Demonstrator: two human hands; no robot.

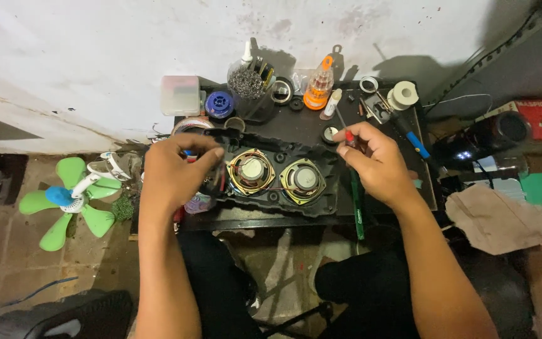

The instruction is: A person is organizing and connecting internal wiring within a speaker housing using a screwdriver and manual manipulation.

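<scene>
A black speaker housing (283,204) lies on a small dark work table (425,188), with two round speaker cones (250,171) (302,181) facing up. My left hand (174,172) rests over the housing's left end, fingers curled on its edge. My right hand (374,160) pinches a thin tool with a red handle (349,137) just right of the housing, its metal shaft pointing away toward the back of the table.
At the table's back stand a translucent box (180,95), a blue spool (219,104), a cup of metal bits (246,83), an orange-capped bottle (318,85) and a tape roll (403,95). A green fan blade (70,201) lies on the floor left. My knees sit below the table.
</scene>
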